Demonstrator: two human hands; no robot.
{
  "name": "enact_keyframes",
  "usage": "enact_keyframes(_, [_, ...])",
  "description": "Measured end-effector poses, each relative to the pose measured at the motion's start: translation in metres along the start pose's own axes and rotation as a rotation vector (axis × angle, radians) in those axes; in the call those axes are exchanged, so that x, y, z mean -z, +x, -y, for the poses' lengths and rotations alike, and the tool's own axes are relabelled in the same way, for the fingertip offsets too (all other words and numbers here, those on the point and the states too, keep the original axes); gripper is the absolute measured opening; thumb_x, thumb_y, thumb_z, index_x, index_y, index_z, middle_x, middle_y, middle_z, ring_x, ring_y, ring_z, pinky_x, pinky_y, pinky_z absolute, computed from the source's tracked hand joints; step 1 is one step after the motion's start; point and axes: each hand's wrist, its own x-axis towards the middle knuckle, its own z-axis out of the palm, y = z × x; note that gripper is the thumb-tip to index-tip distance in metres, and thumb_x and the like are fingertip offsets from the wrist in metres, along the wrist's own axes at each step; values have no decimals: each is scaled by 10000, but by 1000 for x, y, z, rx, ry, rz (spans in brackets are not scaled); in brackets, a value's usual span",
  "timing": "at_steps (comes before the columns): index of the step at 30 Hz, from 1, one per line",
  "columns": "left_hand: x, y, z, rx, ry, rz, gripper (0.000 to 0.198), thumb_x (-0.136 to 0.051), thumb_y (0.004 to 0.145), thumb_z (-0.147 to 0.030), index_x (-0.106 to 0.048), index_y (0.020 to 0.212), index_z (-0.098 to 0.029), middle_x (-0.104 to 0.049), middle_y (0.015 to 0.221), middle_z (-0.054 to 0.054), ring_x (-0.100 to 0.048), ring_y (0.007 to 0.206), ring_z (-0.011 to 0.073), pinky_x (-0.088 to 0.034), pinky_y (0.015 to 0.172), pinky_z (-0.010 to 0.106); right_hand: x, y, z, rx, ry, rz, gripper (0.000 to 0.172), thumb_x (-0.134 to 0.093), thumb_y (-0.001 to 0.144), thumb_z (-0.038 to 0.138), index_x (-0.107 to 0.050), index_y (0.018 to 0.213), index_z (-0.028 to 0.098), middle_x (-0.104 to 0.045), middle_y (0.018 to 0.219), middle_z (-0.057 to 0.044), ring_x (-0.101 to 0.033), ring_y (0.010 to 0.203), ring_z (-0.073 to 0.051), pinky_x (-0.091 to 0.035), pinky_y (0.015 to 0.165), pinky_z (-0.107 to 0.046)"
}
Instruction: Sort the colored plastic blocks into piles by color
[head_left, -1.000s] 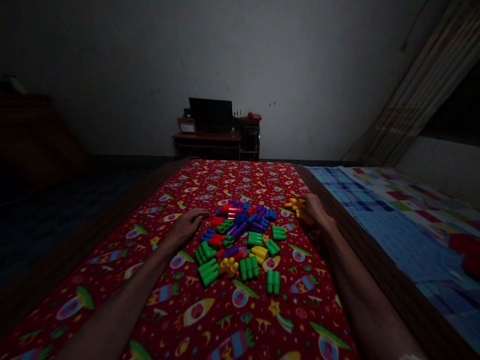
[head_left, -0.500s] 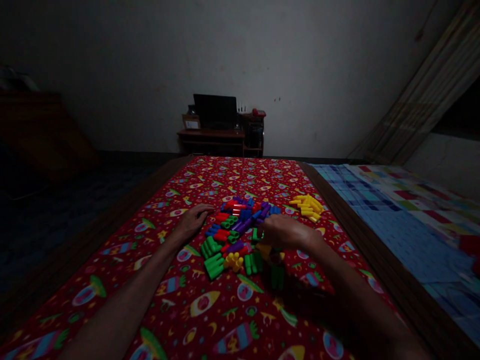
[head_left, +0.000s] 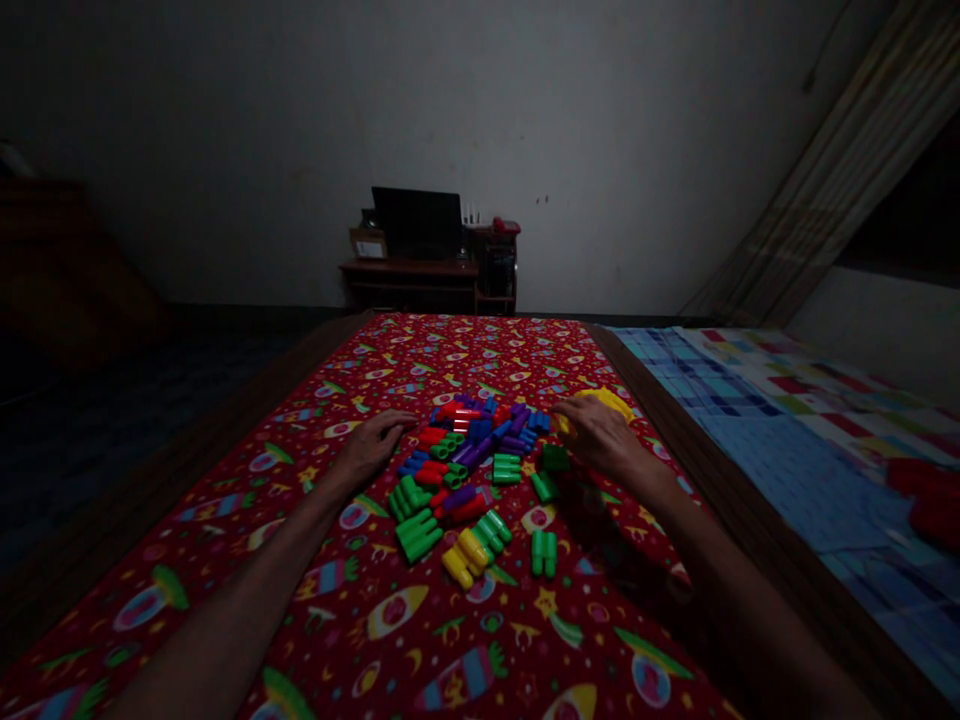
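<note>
My left hand rests on the red patterned sheet, left of a mixed pile of plastic toy blocks. Its fingers stretch toward the pile and hold nothing. At the pile's right side, my right hand has its fingers closed on a yellow toy block, mostly covered by them. Just behind this hand lies a heap of yellow blocks, partly hidden. Nearer me are a yellow block touching a green block, and another green block lying apart.
Brown edging borders the sheet. To the right lies bedding in blue plaid and coloured patches. Against the far wall stands a desk with a dark monitor. A curtain hangs at right.
My right hand has moved right, from over the pile to beside the yellow heap. The front yellow and green blocks have shifted. My left hand stays by the pile; the view has turned slightly.
</note>
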Motion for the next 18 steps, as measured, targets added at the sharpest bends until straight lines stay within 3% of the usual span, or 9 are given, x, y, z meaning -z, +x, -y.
enact_keyframes(5, [-1,-1,3,-9,-19,-17,363,-416,804,-382,-708,904,-192,-718,1039,84,-648,973,230,-500,924,383,-24,-5,-41,-205,-132,-79,345,-443,870,152,-617,1167,180,-622,1156,-146,-528,1056,-264,-391,912,-396])
enact_keyframes(8, [-2,-1,5,-10,-19,-30,363,-417,807,-391,-710,896,-197,-718,1039,78,-644,983,229,-498,929,384,-31,-9,-46,-209,-113,-67,365,-442,867,144,-607,1191,180,-607,1196,-142,-511,1096,-270,-378,937,-404])
enact_keyframes(10, [-2,-1,5,-6,-6,-27,369,-412,814,-395,-709,906,-196,-717,1044,77,-642,986,228,-494,936,383,-25,-6,-42,-207,-84,-29,363,-460,866,151,-610,1196,177,-614,1185,-141,-528,1078,-268,-383,926,-392])
enact_keyframes(14, [-2,-1,4,-10,6,-15,378,-399,824,-395,-702,923,-193,-711,1056,78,-640,988,226,-491,939,383,1,5,-9,-86,72,-9,296,-487,877,164,-647,1125,163,-655,1104,-144,-580,984,-247,-413,835,-334])
enact_keyframes(18, [-2,-2,3,-19,1,-10,390,-391,830,-393,-693,945,-174,-704,1064,94,-637,998,227,-485,945,386,12,-4,59,212,288,29,179,-494,898,170,-670,936,174,-678,849,-67,-586,751,-156,-398,693,-248])
